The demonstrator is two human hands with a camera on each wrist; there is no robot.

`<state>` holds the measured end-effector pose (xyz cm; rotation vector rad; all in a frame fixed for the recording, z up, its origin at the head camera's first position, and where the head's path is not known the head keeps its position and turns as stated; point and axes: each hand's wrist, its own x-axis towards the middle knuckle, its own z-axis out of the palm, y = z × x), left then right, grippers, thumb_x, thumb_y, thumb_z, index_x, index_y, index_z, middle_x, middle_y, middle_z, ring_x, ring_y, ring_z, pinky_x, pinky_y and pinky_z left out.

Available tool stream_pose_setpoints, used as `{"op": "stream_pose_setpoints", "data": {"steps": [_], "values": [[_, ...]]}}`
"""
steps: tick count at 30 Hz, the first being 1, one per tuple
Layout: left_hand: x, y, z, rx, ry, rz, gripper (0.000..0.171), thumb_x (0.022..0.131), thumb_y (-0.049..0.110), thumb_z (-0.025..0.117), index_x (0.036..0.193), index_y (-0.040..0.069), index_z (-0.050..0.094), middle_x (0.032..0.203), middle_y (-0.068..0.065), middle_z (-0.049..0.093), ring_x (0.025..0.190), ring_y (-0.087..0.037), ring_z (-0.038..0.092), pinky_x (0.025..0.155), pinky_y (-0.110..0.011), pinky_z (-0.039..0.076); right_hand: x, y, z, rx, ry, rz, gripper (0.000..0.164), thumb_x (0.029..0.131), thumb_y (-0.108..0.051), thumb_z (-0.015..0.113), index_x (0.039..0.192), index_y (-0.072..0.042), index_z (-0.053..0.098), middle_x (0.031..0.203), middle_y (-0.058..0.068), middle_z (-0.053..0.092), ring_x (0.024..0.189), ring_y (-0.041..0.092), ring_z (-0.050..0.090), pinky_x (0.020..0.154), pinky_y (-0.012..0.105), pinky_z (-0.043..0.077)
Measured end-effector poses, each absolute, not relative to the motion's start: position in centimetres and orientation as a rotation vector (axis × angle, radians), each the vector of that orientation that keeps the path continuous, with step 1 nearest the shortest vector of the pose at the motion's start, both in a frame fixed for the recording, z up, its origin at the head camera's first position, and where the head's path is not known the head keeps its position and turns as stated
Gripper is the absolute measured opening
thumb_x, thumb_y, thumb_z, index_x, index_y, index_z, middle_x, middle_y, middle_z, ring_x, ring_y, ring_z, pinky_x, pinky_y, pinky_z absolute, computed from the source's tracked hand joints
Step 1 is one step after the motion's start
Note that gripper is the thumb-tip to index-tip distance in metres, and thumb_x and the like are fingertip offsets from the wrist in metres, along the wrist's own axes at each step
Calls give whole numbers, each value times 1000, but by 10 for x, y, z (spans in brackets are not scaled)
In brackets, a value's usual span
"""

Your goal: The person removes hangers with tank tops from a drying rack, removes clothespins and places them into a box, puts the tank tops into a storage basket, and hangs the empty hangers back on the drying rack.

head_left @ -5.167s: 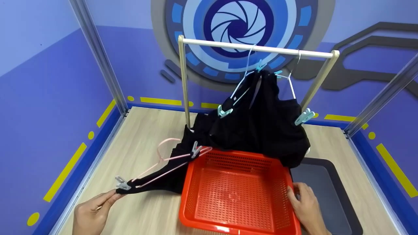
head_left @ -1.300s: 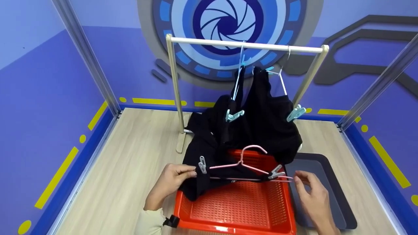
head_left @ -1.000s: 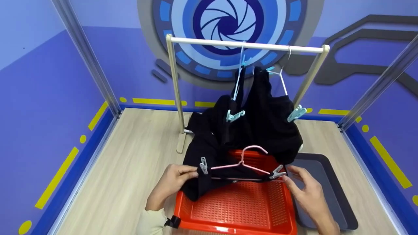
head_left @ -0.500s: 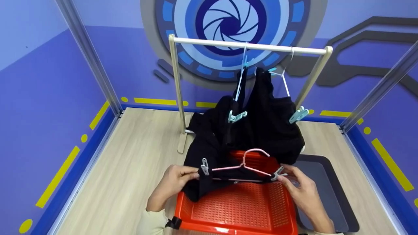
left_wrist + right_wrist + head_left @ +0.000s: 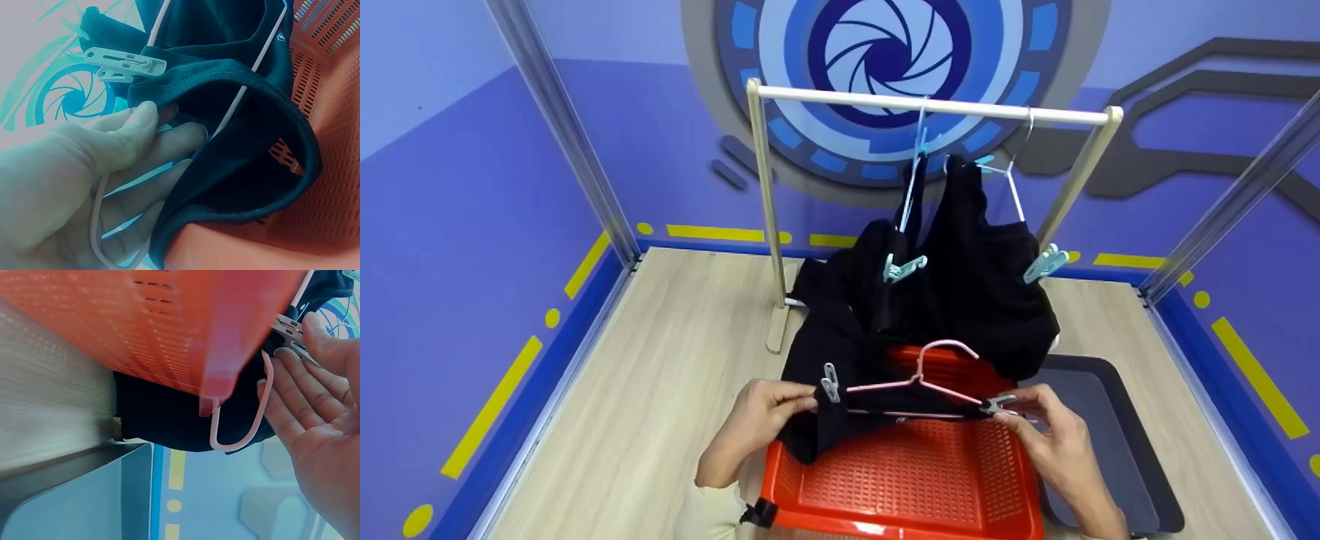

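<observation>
A pink hanger [image 5: 883,387] lies across the black garment [image 5: 819,429], over the red basket [image 5: 840,523]. My left hand [image 5: 754,424] pinches the garment's open edge beside a grey clothespin [image 5: 830,384] that clips it near the hanger's left end. In the left wrist view the cloth edge [image 5: 219,73] sits between thumb and index finger, and the hanger's end loops behind the other fingers. At the right end, my right hand [image 5: 1057,431] pinches a second grey clothespin [image 5: 288,326] between thumb and fingers. The hanger's looped end [image 5: 247,441] shows below that hand.
Behind the basket, a wooden rack [image 5: 769,195] bears two hangers with black garments [image 5: 982,292] held by light-blue clothespins [image 5: 1046,264]. A dark grey tray [image 5: 1140,450] lies right of the basket. Blue walls [image 5: 472,262] enclose the wooden tabletop [image 5: 622,405].
The hanger and garment have swung from the left to over the basket. My right hand has left the basket rim, reached the hanger's right end, then moved left onto the clothespin, which has tilted flatter.
</observation>
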<state>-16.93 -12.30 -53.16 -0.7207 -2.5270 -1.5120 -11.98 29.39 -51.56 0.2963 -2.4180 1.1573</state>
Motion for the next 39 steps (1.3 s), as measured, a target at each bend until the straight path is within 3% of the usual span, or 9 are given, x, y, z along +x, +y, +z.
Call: {"op": "stream_pose_setpoints", "data": {"steps": [5,13,29,36,39], "values": [[-169,-123,-532,-721,-2524,-1502,11,94,13,82,103,11,87,99,1,81,93,-11,75,86,-34,61,-120,294,-516,304,-2404,1153,37,76,8,91,101,-10,71,97,-7,75,88,16,75,81,10,53],[-169,-123,-532,-726,-2521,-1492,10,93,14,82,102,12,87,99,1,81,93,-11,76,86,-34,61,-121,294,-517,373,-2326,1148,35,73,11,91,95,-9,73,96,-1,78,90,11,74,84,10,52],[-169,-122,-531,-744,-2505,-1435,12,92,11,83,102,7,86,99,-4,81,92,-14,77,86,-38,62,-116,298,-512,362,-2271,1273,30,80,13,86,90,-13,74,101,5,79,95,7,74,83,13,55],[-169,-122,-531,-762,-2493,-1419,10,92,11,83,101,8,86,98,-2,81,92,-13,76,85,-38,62,-114,299,-512,305,-2210,1328,29,77,22,82,87,-4,73,98,16,77,85,10,73,66,13,53],[-169,-122,-532,-772,-2486,-1417,10,92,11,82,101,9,86,97,-2,81,90,-13,76,83,-37,63,-113,300,-511,276,-2201,1340,28,76,24,82,88,0,72,97,18,77,87,8,73,70,12,54]]}}
